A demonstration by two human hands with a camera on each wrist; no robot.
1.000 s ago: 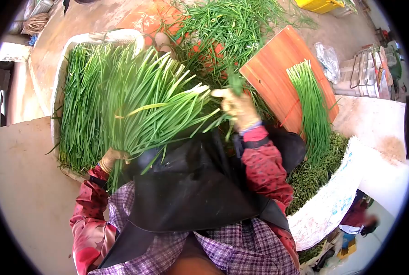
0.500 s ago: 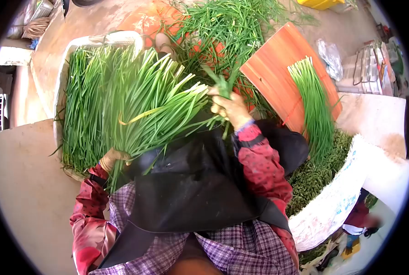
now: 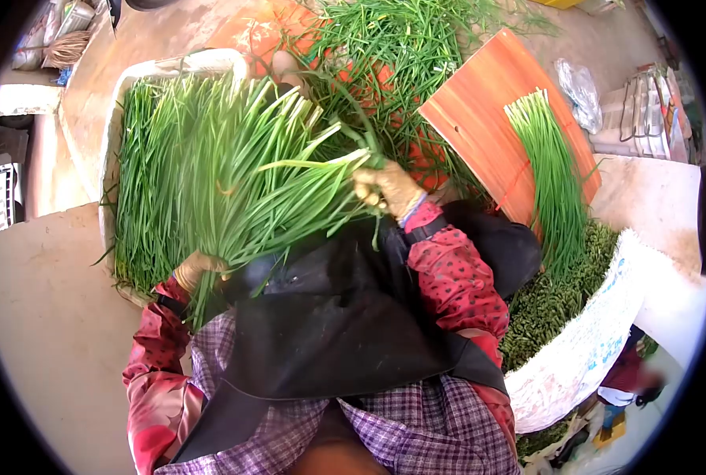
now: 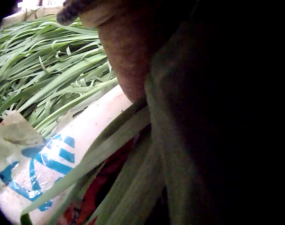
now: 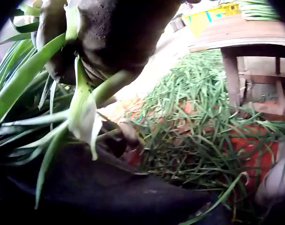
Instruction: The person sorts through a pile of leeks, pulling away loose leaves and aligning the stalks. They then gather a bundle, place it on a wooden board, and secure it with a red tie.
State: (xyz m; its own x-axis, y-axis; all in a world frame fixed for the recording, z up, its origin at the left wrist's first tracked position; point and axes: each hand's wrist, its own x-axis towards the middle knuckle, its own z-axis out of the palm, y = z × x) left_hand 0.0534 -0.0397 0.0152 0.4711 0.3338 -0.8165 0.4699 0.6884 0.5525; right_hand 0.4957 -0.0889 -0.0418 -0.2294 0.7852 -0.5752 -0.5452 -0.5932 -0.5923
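A thick fanned bunch of garlic chives (image 3: 290, 210) lies across the lap, pale stem ends pointing right. My gloved left hand (image 3: 199, 271) grips its leafy end at the edge of the white basket. In the left wrist view, green leaves (image 4: 95, 157) hang below that hand (image 4: 123, 56). At the pale stem ends, my gloved right hand (image 3: 392, 190) has its fingers curled round a few loose chive leaves (image 3: 369, 142). The right wrist view shows a pale, split chive stalk (image 5: 81, 108) under the dirty glove (image 5: 114, 37).
More chives fill the white basket (image 3: 109, 158) at left. A loose heap (image 3: 400, 39) lies on the floor ahead. At right, a neat chive bundle (image 3: 555, 190) rests on a wooden stool top (image 3: 480, 103), beside a white sack (image 3: 590, 340) of green trimmings. A black apron (image 3: 329, 340) covers the lap.
My right hand has moved left, closer to the stem ends, with the loose leaves in it. The left hand keeps its grip in nearly the same place.
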